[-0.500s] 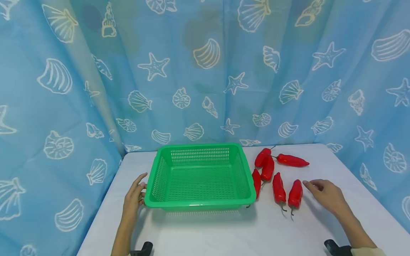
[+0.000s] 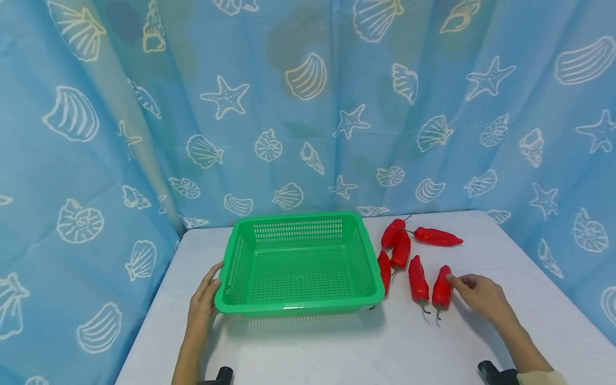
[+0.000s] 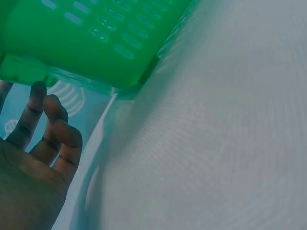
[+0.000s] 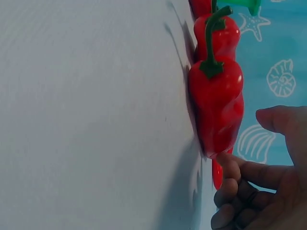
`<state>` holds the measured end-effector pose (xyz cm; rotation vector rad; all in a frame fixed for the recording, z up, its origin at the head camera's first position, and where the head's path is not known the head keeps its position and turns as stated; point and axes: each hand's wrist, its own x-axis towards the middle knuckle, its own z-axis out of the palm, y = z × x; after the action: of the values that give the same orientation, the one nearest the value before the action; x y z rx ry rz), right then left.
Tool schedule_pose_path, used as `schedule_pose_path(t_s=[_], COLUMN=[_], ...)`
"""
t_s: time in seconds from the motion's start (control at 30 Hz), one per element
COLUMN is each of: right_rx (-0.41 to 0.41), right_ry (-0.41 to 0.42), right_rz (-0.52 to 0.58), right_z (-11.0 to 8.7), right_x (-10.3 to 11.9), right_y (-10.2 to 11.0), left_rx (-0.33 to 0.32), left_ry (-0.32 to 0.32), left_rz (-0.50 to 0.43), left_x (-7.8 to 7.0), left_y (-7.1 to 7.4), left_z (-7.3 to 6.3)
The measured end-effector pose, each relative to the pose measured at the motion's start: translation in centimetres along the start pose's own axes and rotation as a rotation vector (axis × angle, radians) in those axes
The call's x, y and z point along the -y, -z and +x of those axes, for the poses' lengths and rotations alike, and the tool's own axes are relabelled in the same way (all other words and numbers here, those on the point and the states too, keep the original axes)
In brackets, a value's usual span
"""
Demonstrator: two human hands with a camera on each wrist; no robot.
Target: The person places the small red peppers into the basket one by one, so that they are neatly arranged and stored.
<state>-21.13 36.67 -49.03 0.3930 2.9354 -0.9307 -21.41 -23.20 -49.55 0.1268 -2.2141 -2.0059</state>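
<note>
Red pepper, toward tabletop's right edge: right hand touching its tip, thumb apart; seemingly early grasping, calling for thumb closure. Green basket, by back edge: left hand at rim, fingers loosely spread.

Basket: smooth, glossy plastic. 6 peppers: smooth, shiny skins. Table covering: matt, cloth-like. Curtain: smooth, lightly creased; cloth or plastic, cannot tell.

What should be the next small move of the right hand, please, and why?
Probably, the right hand should close its thumb and fingers around the nearest red pepper: in the right wrist view, a fingertip is at the pepper's tip, but the thumb stands apart, so no grip shows yet.
</note>
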Motion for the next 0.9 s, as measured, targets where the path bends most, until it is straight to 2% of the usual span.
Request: schedule_pose_path(t_s=[0.13,0.3,0.73,0.9], right_rx=[0.011,0.045,0.095,0.112], right_ry=[-0.021,-0.065,-0.157,-0.179], right_rz=[0.000,-0.010,0.029,0.045], right_z=[0.15,0.21,0.51,0.57], right_x=[0.23,0.12,0.09,0.32], right_y=[-0.16,-0.46,-0.86,-0.86], left_rx=[-0.006,0.000,0.004,0.035], left_ry=[0.018,0.009,0.008,-0.001], left_rz=[0.018,0.041,0.015,-0.021], left_x=[-0.02,0.23,0.82,0.78], left_y=[-0.04,-0.06,-0.20,-0.25], left_z=[-0.01,-0.12,0.14,0.27])
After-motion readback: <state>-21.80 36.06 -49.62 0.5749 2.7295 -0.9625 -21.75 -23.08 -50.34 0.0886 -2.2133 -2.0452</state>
